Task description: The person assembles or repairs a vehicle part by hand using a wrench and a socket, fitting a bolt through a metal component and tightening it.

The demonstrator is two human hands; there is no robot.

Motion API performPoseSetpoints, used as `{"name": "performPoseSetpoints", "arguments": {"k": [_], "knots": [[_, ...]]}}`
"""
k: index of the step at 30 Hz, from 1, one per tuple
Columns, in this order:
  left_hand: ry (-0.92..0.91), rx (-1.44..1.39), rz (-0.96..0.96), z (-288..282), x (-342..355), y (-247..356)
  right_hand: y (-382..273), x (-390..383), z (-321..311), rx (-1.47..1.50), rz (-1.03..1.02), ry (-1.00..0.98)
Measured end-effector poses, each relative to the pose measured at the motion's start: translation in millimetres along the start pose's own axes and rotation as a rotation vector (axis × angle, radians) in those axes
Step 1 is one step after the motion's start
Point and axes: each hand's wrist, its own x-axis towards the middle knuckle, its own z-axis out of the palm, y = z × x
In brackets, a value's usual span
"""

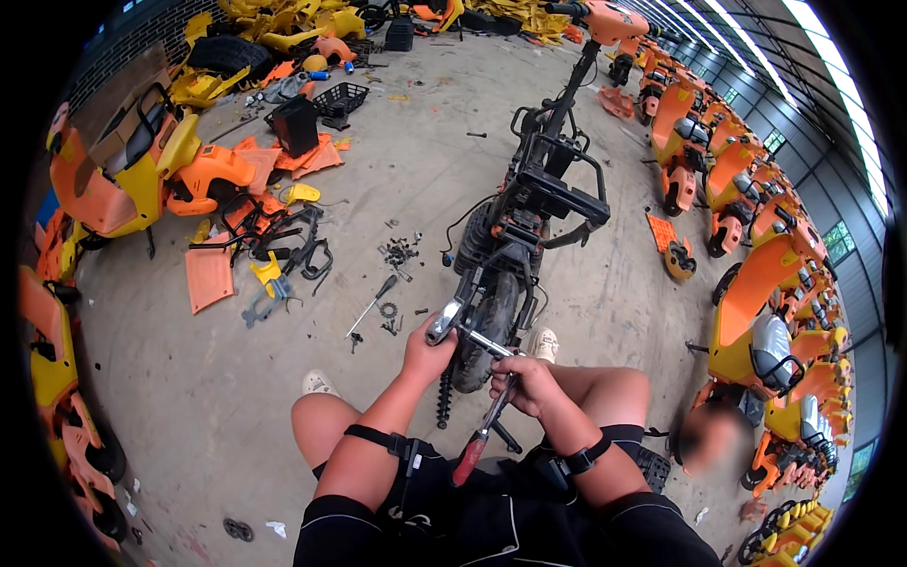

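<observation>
A stripped scooter frame (543, 189) stands in front of me with its rear wheel (487, 340) between my knees. My right hand (529, 383) is closed around the head end of a ratchet wrench (470, 456), whose red handle points back toward my lap. From the wrench, a shiny extension bar (487, 344) reaches left to a silver metal arm (444, 321) beside the wheel. My left hand (428, 352) is wrapped around the end of that arm; its fingertips are partly hidden. A black coil spring (443, 397) hangs below, left of the tyre.
On the floor to the left lie a screwdriver (371, 307), scattered bolts (401, 252), and orange panels (210, 274) with black brackets. Orange scooters (756, 312) line the right side. A person (720, 435) is low at the right. A yellow-orange scooter (113, 189) stands far left.
</observation>
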Motion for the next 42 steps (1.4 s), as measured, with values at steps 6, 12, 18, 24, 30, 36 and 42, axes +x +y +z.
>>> {"name": "performPoseSetpoints", "arguments": {"k": [6,12,18,24,30,36,42], "knots": [[0.009,-0.095,0.002,-2,3,-15,5,-4,19,-1.489,-1.326,0.360],[0.022,-0.051,-0.044,3,-1,-7,-15,-17,38,-0.374,-0.316,0.171],[0.001,-0.048,0.066,-7,1,-4,11,-6,22,-0.917,-0.865,0.274],[-0.030,0.029,-0.079,-5,-12,-3,2,-14,26,-1.271,-1.006,0.363],[0.007,-0.015,-0.021,2,-12,-8,3,-3,8,0.047,0.024,-0.047],[-0.018,-0.021,-0.121,1,-9,-12,6,-6,13,-1.504,-1.275,0.349],[-0.010,0.030,-0.076,3,-12,-14,-17,-19,36,-0.440,-0.343,0.198]]}}
